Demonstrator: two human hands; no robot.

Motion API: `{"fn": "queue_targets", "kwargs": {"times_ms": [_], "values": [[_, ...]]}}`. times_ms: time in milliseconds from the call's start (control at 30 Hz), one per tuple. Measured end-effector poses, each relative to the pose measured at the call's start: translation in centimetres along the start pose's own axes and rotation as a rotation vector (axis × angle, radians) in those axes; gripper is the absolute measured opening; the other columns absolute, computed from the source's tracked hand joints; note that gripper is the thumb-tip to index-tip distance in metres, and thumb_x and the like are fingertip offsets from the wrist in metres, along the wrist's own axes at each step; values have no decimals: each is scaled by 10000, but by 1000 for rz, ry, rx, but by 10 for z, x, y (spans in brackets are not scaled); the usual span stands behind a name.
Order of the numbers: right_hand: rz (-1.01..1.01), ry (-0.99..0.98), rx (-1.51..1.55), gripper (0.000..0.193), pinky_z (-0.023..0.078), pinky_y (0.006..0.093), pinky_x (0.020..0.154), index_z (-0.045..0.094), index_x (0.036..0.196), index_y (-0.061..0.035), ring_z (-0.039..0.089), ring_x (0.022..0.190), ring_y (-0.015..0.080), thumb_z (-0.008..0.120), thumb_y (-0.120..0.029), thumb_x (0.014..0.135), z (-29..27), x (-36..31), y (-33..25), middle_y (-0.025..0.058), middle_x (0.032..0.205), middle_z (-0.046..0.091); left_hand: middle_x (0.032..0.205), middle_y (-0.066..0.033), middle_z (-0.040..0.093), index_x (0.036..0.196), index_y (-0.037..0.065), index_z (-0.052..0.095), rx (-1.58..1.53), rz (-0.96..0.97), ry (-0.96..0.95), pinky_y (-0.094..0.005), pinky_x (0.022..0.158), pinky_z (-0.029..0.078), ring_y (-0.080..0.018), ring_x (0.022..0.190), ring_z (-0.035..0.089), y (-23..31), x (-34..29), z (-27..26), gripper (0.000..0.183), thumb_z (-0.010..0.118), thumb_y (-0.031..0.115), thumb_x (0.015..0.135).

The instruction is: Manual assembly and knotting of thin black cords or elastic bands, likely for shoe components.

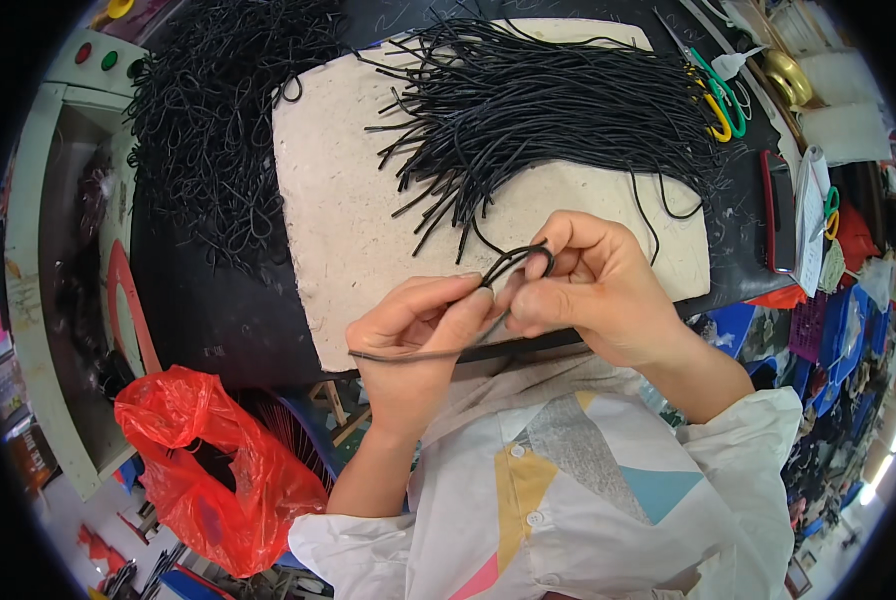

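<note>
A black cord (513,256) is bent into a loop between my two hands, above the near edge of a pale board (313,210). My left hand (423,315) pinches it between thumb and fingertips, and one loose end trails across that wrist. At the loop's right side, the fingers of my right hand (588,290) close on the cord; some of its fingertips are smeared by motion. Just beyond my hands, a thick bundle of straight black cords (568,110) lies across the board, its cut ends fanned to the left.
A heap of tangled black cord (213,130) lies at the far left. Green-handled scissors (723,90) and a dark red phone-like object (778,210) lie at the right. An open red plastic bag (198,460) hangs at the near left, by a grey machine frame (43,260).
</note>
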State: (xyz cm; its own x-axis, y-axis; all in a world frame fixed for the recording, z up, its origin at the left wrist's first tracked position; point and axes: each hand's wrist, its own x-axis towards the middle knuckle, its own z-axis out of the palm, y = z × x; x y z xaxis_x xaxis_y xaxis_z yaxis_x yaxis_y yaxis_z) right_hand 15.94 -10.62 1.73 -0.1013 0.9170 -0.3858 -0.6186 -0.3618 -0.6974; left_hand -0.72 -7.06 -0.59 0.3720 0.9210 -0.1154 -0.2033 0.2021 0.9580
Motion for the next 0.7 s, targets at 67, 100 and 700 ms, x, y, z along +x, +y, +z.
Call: {"fn": "queue_targets", "kwargs": {"times_ms": [67,100,700], "values": [[-117,83,-70,151,497,229,635,506,805,-11,608,704,121,642,2,744,-3,4,10,73,769,609,837,-152,606,897,-88,599,28,37,-52,-238,653,518,-189,739,623,-2,-1,0,159,583,-117,742],[-139,112,-91,155,497,229,637,502,801,-12,608,705,122,643,4,741,-2,4,12,75,769,608,843,-156,605,903,-94,595,17,47,-53,-236,645,513,-186,737,618,-3,-2,0,163,594,-110,740],[-178,-46,-488,132,457,217,599,623,879,3,561,681,76,614,-93,789,0,32,-23,35,775,611,783,-111,591,802,-73,587,-113,-454,-200,-221,539,498,-150,642,608,12,-14,-2,51,589,-50,757]]}}
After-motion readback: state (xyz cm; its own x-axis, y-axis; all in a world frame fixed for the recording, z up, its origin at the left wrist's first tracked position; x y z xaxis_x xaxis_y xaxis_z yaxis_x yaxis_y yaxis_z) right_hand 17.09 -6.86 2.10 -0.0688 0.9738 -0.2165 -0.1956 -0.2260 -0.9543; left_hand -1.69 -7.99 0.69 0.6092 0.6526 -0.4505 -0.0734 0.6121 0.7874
